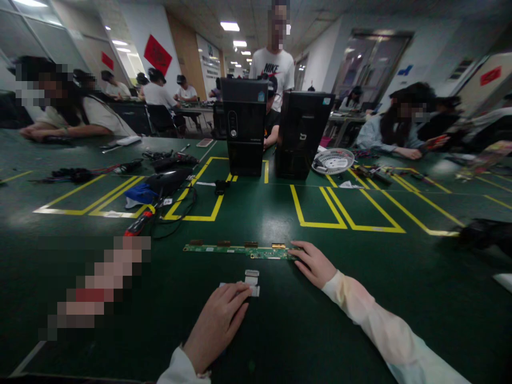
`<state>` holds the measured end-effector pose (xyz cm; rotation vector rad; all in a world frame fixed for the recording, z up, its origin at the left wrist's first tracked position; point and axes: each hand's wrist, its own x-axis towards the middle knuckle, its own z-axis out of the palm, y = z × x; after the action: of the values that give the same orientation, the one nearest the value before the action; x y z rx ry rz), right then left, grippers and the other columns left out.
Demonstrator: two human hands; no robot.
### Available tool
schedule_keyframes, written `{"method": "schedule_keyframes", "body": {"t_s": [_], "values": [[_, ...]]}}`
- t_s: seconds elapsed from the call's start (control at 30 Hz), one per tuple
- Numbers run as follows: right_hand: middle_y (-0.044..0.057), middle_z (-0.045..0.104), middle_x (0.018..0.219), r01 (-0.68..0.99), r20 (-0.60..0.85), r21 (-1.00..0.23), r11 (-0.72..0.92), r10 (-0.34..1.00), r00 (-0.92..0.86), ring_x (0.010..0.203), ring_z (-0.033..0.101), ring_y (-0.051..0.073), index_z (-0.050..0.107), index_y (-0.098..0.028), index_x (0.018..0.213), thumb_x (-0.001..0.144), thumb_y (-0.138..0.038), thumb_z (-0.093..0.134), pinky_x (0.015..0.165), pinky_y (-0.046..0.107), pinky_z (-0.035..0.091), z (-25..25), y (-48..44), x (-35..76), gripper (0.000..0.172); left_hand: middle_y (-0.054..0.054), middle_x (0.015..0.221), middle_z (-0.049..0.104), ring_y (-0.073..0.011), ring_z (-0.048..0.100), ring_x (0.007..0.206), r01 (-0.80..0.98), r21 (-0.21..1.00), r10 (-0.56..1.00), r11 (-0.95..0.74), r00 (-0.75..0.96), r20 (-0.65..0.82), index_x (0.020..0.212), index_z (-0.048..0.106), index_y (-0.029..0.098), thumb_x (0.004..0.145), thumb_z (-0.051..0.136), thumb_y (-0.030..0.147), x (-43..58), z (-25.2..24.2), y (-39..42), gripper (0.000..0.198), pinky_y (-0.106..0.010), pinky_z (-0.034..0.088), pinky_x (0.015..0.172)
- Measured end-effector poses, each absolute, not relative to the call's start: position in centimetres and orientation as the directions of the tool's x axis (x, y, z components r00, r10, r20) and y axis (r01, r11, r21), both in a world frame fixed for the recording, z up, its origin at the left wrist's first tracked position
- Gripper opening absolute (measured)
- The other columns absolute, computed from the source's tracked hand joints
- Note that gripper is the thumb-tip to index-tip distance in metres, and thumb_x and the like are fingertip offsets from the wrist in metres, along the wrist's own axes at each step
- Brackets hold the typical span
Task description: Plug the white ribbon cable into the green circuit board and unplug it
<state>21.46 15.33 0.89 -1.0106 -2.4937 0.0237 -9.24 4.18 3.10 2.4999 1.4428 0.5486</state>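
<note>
A long, narrow green circuit board [236, 249] lies across the dark green table [168, 320], with brownish-gold tabs along its far edge. My right hand [314, 264] rests at the board's right end, fingers apart and fingertips touching it; that end is partly hidden under them. Nearer to me, my left hand [218, 317] lies palm down with its fingertips on a small flat white ribbon piece [252, 277]. The fingers of my left hand lie close together, and the thumb stands a little off. Part of the white piece is hidden beneath them.
Two black computer towers [245, 128] [304, 133] stand at the back centre. A white basket [333, 161] is right of them. Cables and a blue-black bundle [160, 186] lie at left, beside yellow tape outlines [324, 225]. A pixelated shape [104, 282] covers the near left. Several people sit around.
</note>
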Motion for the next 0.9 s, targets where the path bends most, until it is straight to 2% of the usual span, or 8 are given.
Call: {"method": "schedule_keyframes", "body": {"t_s": [0.33,0.5,0.63,0.9], "values": [[0.012,0.049,0.132,0.635,0.338,-0.156,0.757,0.644,-0.686,0.123,0.044,0.024,0.054,-0.021,0.126,0.095,-0.032,0.038,0.101,0.047,0.040,0.4,14.8,21.0,0.037,-0.005,0.124,0.060,-0.0205,0.055,0.114,0.761,0.429,0.873,-0.487,0.445,0.201,0.125,0.053,0.027,0.094,0.040,0.024,-8.5,4.0,4.3,0.034,-0.044,0.047,0.097],[0.013,0.047,0.134,0.647,0.302,-0.164,0.745,0.662,-0.686,0.124,0.043,0.025,0.053,-0.019,0.127,0.095,-0.033,0.038,0.102,0.048,0.039,0.5,14.6,20.8,0.038,-0.006,0.134,0.054,-0.0238,0.049,0.124,0.840,0.324,0.900,-0.436,0.406,0.159,0.130,0.049,0.026,0.093,0.042,0.027,-7.7,3.9,4.6,0.038,-0.048,0.042,0.102],[0.015,0.046,0.135,0.676,0.296,-0.163,0.719,0.689,-0.661,0.127,0.040,0.027,0.052,-0.017,0.129,0.094,-0.035,0.041,0.104,0.051,0.036,0.3,14.2,20.4,0.041,-0.010,0.137,0.052,-0.0235,0.050,0.124,0.880,0.260,0.917,-0.398,0.377,0.130,0.132,0.048,0.020,0.091,0.043,0.026,-6.6,3.3,4.1,0.042,-0.042,0.046,0.100],[0.015,0.044,0.136,0.682,0.281,-0.175,0.710,0.700,-0.656,0.129,0.038,0.027,0.050,-0.018,0.130,0.093,-0.035,0.043,0.106,0.052,0.033,0.0,14.0,20.1,0.041,-0.016,0.143,0.044,-0.0275,0.042,0.130,0.874,0.194,0.896,-0.445,0.429,0.116,0.136,0.043,0.014,0.087,0.050,0.023,-2.8,3.7,4.0,0.050,-0.043,0.044,0.101]]}}
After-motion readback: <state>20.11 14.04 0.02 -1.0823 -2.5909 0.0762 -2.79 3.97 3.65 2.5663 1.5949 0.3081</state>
